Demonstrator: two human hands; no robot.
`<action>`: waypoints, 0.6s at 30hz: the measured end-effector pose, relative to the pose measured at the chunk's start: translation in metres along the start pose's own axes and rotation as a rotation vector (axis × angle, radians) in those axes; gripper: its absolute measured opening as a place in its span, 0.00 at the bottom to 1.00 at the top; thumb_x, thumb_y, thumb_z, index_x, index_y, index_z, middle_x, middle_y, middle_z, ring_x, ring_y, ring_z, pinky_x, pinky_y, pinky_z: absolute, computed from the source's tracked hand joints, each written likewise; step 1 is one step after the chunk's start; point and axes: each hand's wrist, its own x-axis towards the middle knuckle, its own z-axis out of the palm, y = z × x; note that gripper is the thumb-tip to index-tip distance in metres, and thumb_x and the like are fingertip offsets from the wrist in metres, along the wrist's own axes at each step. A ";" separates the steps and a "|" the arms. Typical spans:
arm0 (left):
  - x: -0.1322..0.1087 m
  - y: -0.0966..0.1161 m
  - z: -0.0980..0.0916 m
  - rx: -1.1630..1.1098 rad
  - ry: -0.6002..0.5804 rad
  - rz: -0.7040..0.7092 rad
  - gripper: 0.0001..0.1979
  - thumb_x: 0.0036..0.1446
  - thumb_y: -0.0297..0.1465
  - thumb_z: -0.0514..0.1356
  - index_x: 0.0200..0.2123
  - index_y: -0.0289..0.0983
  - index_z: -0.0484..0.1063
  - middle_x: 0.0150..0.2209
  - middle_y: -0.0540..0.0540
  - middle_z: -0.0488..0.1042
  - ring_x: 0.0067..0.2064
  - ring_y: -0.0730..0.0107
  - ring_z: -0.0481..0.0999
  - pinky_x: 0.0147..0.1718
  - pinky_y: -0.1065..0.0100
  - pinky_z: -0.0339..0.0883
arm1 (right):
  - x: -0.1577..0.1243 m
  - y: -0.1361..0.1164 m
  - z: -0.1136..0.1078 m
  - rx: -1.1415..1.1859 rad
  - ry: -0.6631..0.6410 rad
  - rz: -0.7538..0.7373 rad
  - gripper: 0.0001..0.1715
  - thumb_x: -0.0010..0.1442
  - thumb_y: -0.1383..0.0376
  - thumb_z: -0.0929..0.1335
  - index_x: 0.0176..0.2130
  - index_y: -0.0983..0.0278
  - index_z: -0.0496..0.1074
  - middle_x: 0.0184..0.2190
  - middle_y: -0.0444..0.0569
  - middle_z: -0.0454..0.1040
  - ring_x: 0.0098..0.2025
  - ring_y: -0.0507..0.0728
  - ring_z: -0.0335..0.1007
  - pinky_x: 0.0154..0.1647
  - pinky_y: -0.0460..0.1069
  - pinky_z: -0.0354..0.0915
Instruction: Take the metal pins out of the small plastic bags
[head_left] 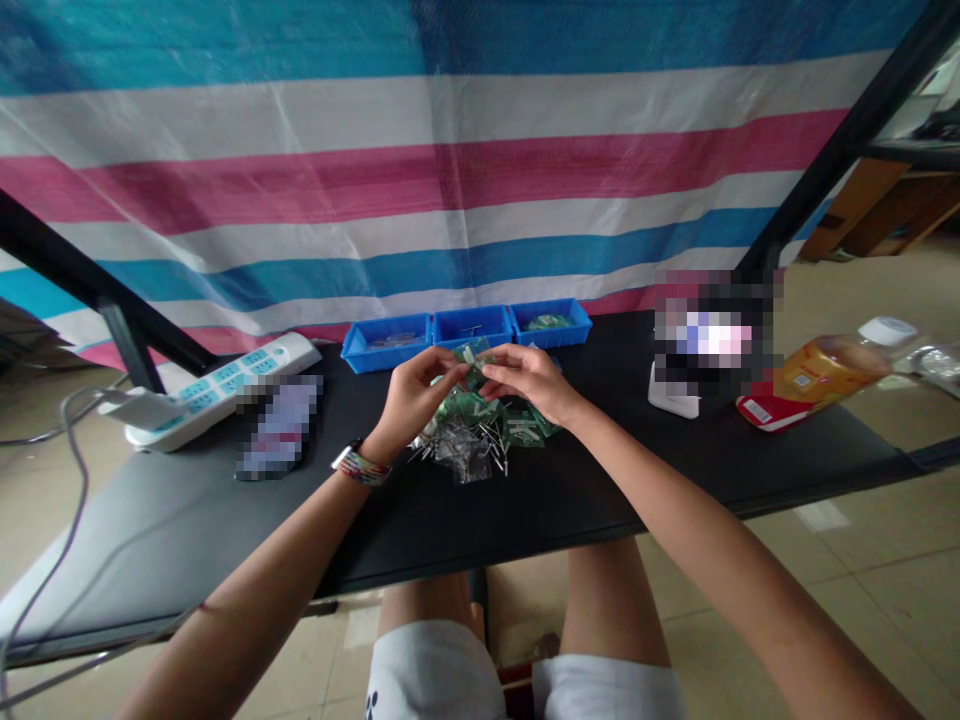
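Head view: I see the small, translucent green plastic bag (475, 374) lifted between both hands, above a loose heap of small plastic bags and thin pale rods (466, 450) on the black worktop (577, 490). Left hand (416, 392): thumb and fingers pinched together on the bag's near-left side. Right hand (536, 383): fingers likewise closed to a pinch at its right edge; exact contact too small to resolve. Handling estimate: light, limp, rather slippery, film likely easily torn; best gripped flat at opposite edges.

Multicoloured wristband (367, 467), white shorts (436, 672)
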 end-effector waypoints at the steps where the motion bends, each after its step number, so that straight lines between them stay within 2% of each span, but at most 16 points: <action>1: 0.000 0.002 0.000 -0.010 -0.012 -0.008 0.16 0.65 0.44 0.70 0.36 0.39 0.74 0.30 0.48 0.80 0.33 0.67 0.80 0.36 0.64 0.77 | 0.000 0.001 0.001 -0.012 0.007 -0.016 0.25 0.53 0.51 0.82 0.44 0.62 0.80 0.36 0.45 0.82 0.34 0.55 0.82 0.37 0.51 0.82; 4: 0.000 0.007 0.000 -0.008 -0.067 -0.018 0.18 0.64 0.46 0.71 0.35 0.38 0.76 0.30 0.47 0.80 0.33 0.66 0.80 0.37 0.64 0.76 | 0.000 0.005 0.002 -0.040 0.020 -0.021 0.23 0.53 0.51 0.81 0.39 0.62 0.78 0.31 0.44 0.79 0.29 0.54 0.79 0.28 0.50 0.80; 6: -0.001 0.008 0.000 -0.017 -0.089 -0.025 0.18 0.66 0.47 0.69 0.36 0.38 0.76 0.32 0.46 0.80 0.34 0.65 0.80 0.38 0.63 0.76 | 0.002 0.005 -0.001 -0.058 0.070 -0.040 0.22 0.53 0.51 0.81 0.39 0.62 0.77 0.30 0.43 0.77 0.26 0.53 0.77 0.26 0.50 0.79; 8: -0.001 0.007 -0.001 -0.033 -0.079 -0.026 0.18 0.69 0.47 0.66 0.38 0.38 0.75 0.33 0.45 0.80 0.35 0.64 0.81 0.38 0.63 0.76 | 0.006 0.001 -0.012 -0.089 0.207 -0.123 0.22 0.54 0.50 0.80 0.40 0.61 0.77 0.31 0.43 0.77 0.26 0.54 0.78 0.29 0.51 0.80; 10: -0.001 0.006 -0.002 -0.017 -0.067 -0.018 0.17 0.70 0.47 0.65 0.37 0.39 0.75 0.34 0.45 0.80 0.36 0.63 0.81 0.39 0.62 0.76 | 0.009 -0.006 -0.031 -0.186 0.416 -0.254 0.22 0.57 0.48 0.78 0.41 0.60 0.76 0.33 0.44 0.78 0.28 0.55 0.79 0.34 0.52 0.81; 12: -0.001 0.005 -0.003 0.036 -0.056 0.000 0.15 0.70 0.44 0.64 0.37 0.39 0.75 0.35 0.45 0.80 0.38 0.62 0.81 0.41 0.62 0.75 | 0.011 -0.015 -0.055 -0.406 0.628 -0.369 0.20 0.63 0.47 0.74 0.42 0.60 0.76 0.35 0.47 0.79 0.30 0.57 0.81 0.36 0.53 0.80; 14: 0.000 0.004 -0.004 0.108 -0.042 0.023 0.13 0.70 0.41 0.63 0.37 0.39 0.75 0.36 0.45 0.81 0.39 0.61 0.81 0.42 0.61 0.74 | 0.011 -0.023 -0.076 -0.737 0.754 -0.424 0.17 0.71 0.52 0.68 0.47 0.62 0.78 0.42 0.54 0.81 0.35 0.59 0.82 0.40 0.54 0.79; 16: 0.000 0.002 -0.005 0.216 -0.034 0.053 0.09 0.69 0.38 0.62 0.38 0.39 0.76 0.38 0.45 0.81 0.41 0.59 0.81 0.45 0.60 0.74 | 0.009 -0.029 -0.088 -1.076 0.786 -0.414 0.17 0.73 0.59 0.65 0.51 0.63 0.80 0.51 0.59 0.82 0.46 0.63 0.82 0.49 0.56 0.77; 18: 0.000 -0.003 -0.007 0.367 -0.050 0.083 0.08 0.67 0.36 0.61 0.41 0.40 0.78 0.41 0.44 0.82 0.45 0.56 0.80 0.49 0.56 0.73 | 0.008 -0.031 -0.088 -1.323 0.729 -0.319 0.16 0.71 0.62 0.66 0.51 0.62 0.82 0.55 0.59 0.81 0.51 0.66 0.80 0.52 0.57 0.75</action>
